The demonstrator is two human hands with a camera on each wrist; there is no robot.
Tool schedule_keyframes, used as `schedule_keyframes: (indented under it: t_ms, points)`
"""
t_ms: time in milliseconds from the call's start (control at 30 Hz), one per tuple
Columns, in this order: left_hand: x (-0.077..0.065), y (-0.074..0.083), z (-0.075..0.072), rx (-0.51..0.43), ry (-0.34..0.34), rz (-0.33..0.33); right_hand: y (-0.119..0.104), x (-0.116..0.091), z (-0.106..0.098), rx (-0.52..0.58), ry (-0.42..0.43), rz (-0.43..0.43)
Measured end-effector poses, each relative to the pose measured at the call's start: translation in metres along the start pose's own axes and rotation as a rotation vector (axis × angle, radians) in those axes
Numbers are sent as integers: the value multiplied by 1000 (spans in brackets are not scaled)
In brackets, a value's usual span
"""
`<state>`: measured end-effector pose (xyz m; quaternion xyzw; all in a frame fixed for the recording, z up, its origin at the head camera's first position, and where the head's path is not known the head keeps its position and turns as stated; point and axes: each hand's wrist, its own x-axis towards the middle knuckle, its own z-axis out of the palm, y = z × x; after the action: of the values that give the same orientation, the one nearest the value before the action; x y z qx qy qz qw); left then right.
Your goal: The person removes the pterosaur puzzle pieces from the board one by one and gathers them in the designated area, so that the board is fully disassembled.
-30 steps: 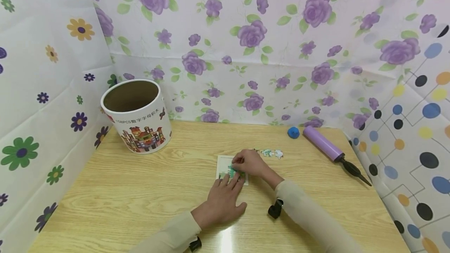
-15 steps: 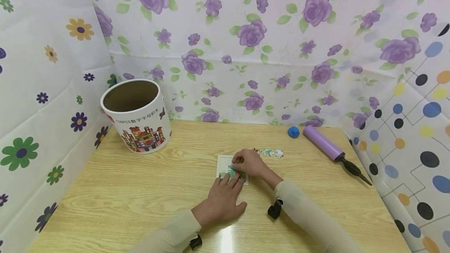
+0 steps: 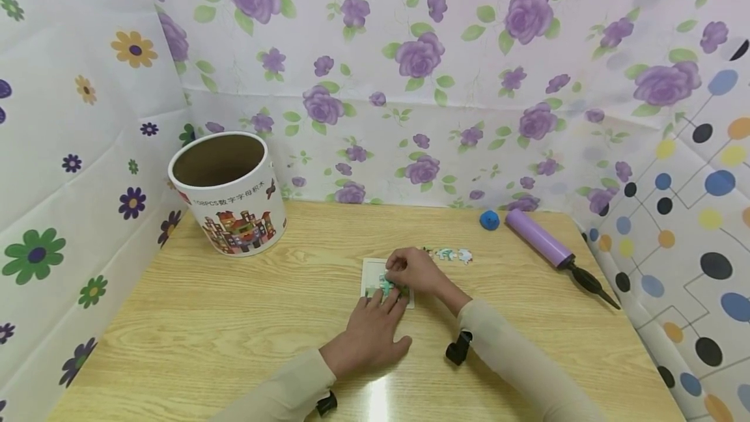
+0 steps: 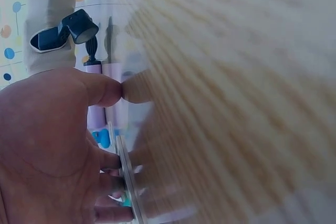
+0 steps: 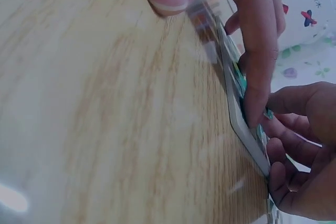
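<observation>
A small white-framed jigsaw board (image 3: 370, 268) lies flat on the wooden table, with green picture parts inside its frame. My left hand (image 3: 375, 340) comes from the front, its outstretched fingers resting on the board's near part, thumb spread to the side. Over the board's right side, my right hand (image 3: 417, 272) pinches a small green jigsaw piece (image 5: 269, 113) between thumb and index finger. In the right wrist view, this piece is close beside a left fingertip, mostly hidden by fingers. The left wrist view shows the board's edge (image 4: 128, 179) under the left fingertips.
Several loose jigsaw pieces (image 3: 446, 254) lie behind the right hand. A large white printed bucket (image 3: 240, 207) stands at the back left. At the back right are a small blue object (image 3: 489, 220) and a purple hand pump (image 3: 541, 239). Patterned cloth surrounds the table.
Both hands stay nearly in place. The green piece under the right fingertips has shifted slightly over the board.
</observation>
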<state>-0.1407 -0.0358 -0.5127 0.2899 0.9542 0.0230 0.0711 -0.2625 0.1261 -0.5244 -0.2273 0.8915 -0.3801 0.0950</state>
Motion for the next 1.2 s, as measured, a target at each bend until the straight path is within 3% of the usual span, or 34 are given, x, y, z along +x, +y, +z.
schedule_keyframes:
  t_ms: [400, 833, 1200]
  points:
    - [0, 0, 5, -15, -10, -16, 6, -9, -18, 119, 86, 21]
    - [-3, 0, 2, -84, -26, 2, 27, -37, -60, 69, 184, 75]
    - [-1, -3, 8, -120, -13, 27, 54, -57, -77, 60, 200, 130]
